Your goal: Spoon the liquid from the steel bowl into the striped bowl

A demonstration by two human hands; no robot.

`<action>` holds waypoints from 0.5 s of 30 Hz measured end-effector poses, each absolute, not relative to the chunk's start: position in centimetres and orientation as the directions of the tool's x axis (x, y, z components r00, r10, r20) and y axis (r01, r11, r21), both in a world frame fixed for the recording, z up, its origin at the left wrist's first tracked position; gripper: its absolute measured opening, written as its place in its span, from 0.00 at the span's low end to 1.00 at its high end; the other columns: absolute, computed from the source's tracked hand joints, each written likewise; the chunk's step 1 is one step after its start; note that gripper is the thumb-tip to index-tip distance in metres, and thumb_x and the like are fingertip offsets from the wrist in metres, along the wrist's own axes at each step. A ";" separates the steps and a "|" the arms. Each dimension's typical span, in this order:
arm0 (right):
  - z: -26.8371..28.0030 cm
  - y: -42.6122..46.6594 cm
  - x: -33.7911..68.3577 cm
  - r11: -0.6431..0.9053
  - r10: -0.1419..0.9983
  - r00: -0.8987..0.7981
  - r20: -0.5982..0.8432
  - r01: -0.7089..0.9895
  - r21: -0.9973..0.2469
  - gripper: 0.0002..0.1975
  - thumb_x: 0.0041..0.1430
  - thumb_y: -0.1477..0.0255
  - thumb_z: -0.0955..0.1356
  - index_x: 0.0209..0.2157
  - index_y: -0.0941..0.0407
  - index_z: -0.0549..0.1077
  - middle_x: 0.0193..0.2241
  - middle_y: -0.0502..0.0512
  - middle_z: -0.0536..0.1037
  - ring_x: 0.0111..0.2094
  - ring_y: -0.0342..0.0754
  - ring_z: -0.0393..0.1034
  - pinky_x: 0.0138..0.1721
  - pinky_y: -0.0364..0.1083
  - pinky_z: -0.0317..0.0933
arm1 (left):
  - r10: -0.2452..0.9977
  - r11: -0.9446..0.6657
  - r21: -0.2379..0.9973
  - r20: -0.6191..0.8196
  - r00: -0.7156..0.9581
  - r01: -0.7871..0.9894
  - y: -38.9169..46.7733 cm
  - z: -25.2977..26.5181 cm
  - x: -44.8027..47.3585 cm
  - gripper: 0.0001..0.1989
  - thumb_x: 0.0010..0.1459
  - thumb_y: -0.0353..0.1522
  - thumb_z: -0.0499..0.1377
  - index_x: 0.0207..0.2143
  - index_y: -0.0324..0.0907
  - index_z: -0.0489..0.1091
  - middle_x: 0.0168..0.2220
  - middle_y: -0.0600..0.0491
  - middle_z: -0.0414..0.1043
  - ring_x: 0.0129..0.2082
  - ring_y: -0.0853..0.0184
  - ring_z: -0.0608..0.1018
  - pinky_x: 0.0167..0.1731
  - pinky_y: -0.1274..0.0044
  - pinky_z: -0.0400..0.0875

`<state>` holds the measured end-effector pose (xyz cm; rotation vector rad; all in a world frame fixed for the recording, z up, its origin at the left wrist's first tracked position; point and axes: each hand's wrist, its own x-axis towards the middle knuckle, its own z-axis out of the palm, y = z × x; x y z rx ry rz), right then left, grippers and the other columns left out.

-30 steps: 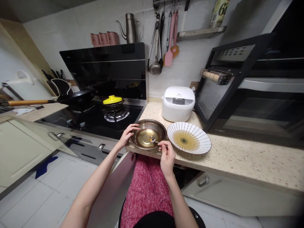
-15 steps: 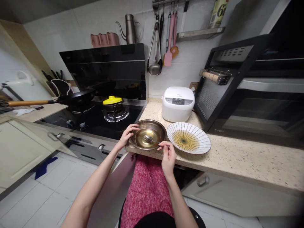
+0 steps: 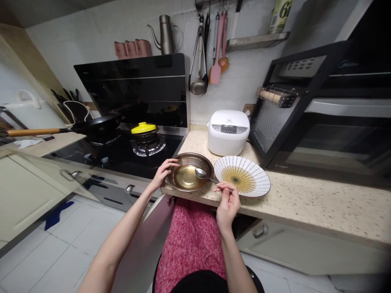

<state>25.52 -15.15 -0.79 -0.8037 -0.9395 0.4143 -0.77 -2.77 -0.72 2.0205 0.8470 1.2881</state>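
A round stainless steel bowl (image 3: 210, 169) with yellowish liquid in its bottom stands at the counter's front edge. My left hand (image 3: 163, 174) grips its left rim, fingers reaching over the inside. In my right hand (image 3: 228, 203), closed around the handle, is a metal spoon (image 3: 200, 173). The spoon's head hangs over the right part of the bowl; whether it carries liquid I cannot tell. Just right of the bowl lies a white plate with dark radiating lines (image 3: 259, 179), yellowish liquid pooled in its middle. My right hand is in front of the plate's left edge.
Behind the bowl and plate stands a white rice cooker (image 3: 228, 134). Left is a gas hob (image 3: 122, 158) with a yellow-lidded pot (image 3: 143, 128) and a black wok (image 3: 105, 122). A dark oven (image 3: 336, 142) stands right. Utensils hang from the wall rail.
My right hand has moved right, drawing the spoon up from the liquid in the bowl's middle toward the bowl's right rim. My left hand stays on the bowl.
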 end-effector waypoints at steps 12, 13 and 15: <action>0.4 -15.9 28.1 0.667 0.426 0.673 0.605 0.218 -0.713 0.10 0.72 0.65 0.64 0.37 0.55 0.70 0.34 0.53 0.74 0.32 0.46 0.71 0.36 0.48 0.70 | 0.758 -0.638 0.745 0.566 0.324 0.192 -2.7 -0.8 -0.7 0.19 0.58 0.31 0.54 0.47 0.41 0.80 0.59 0.44 0.73 0.61 0.50 0.71 0.66 0.55 0.60; 0.3 -15.9 28.3 0.663 0.411 0.669 0.619 0.247 -0.707 0.10 0.72 0.65 0.64 0.37 0.55 0.71 0.34 0.53 0.74 0.33 0.46 0.72 0.36 0.49 0.70 | 0.759 -0.637 0.747 0.565 0.323 0.192 -2.7 -0.8 -0.7 0.19 0.58 0.32 0.54 0.47 0.41 0.80 0.59 0.45 0.73 0.61 0.50 0.71 0.66 0.55 0.60; 0.0 -15.8 28.7 0.651 0.390 0.643 0.659 0.314 -0.691 0.11 0.72 0.65 0.63 0.37 0.55 0.71 0.33 0.54 0.74 0.34 0.48 0.72 0.37 0.49 0.70 | 0.766 -0.629 0.752 0.557 0.323 0.196 -2.7 -0.8 -0.7 0.19 0.58 0.32 0.54 0.47 0.42 0.80 0.59 0.45 0.73 0.61 0.50 0.71 0.66 0.56 0.60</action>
